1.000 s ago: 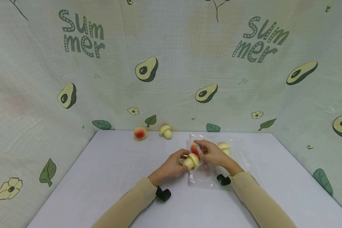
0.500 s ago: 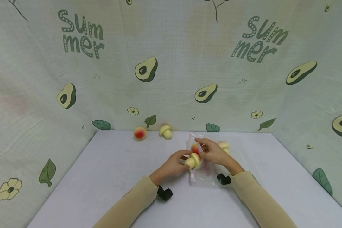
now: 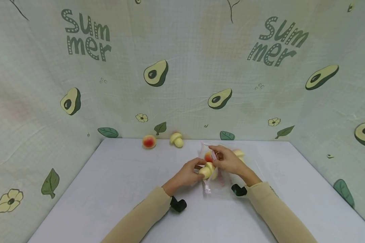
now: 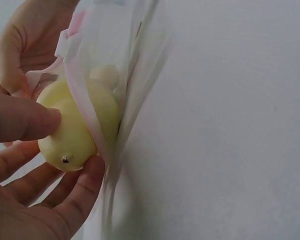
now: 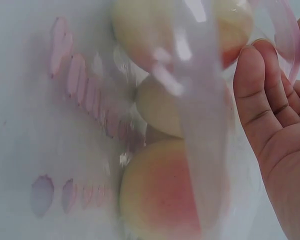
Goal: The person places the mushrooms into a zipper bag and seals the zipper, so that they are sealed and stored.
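Note:
My left hand (image 3: 185, 174) holds a pale yellow toy mushroom (image 3: 205, 172) between thumb and fingers. In the left wrist view, the mushroom (image 4: 70, 135) lies partly within the mouth of a clear plastic zip bag (image 4: 115, 30), behind its pink strip. My right hand (image 3: 230, 162) pinches the bag's pink edge (image 3: 214, 156) and keeps the mouth apart. Through the film in the right wrist view I see a red-blushed toy peach (image 5: 162, 192) and other pale rounded shapes. Another mushroom (image 3: 239, 154) shows behind my right hand.
Along the back edge of the white table (image 3: 124, 189) sit another toy peach (image 3: 149, 141) and a toy mushroom (image 3: 177, 139). A printed cloth (image 3: 182, 67) hangs behind and at both sides. Black wrist cameras (image 3: 178, 204) stick out below the sleeves.
My left hand has moved slightly right, carrying the mushroom further into the bag's mouth. The right hand keeps its hold on the edge and has shifted only slightly.

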{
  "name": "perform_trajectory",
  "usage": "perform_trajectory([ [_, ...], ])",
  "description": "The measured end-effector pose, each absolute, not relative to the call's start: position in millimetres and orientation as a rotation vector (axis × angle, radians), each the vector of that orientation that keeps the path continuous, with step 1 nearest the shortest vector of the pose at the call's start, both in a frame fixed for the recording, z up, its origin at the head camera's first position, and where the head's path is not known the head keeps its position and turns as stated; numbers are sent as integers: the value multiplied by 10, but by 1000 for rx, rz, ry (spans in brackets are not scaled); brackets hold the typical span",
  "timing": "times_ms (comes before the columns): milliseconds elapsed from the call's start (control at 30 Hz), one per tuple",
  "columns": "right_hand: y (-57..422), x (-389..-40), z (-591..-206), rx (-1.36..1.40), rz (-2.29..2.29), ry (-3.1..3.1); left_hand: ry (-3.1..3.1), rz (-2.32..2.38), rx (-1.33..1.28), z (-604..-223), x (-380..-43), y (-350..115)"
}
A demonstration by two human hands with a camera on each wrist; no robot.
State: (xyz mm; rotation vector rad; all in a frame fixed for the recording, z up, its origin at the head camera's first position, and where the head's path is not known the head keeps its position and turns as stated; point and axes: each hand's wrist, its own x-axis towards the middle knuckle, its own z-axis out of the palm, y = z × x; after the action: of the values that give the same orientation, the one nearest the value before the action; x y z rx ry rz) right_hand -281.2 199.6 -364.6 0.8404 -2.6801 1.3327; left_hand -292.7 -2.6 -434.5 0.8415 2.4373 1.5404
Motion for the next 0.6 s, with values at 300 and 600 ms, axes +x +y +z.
perform_trajectory([
  [300, 2091, -3044, -3925, 816, 1317, -2667, 2465, 1523, 813, -4350, -2962, -7],
  [600, 2129, -3065, -3943, 791, 1346, -2668, 2492, 1639, 692, -4352, -2984, -45],
])
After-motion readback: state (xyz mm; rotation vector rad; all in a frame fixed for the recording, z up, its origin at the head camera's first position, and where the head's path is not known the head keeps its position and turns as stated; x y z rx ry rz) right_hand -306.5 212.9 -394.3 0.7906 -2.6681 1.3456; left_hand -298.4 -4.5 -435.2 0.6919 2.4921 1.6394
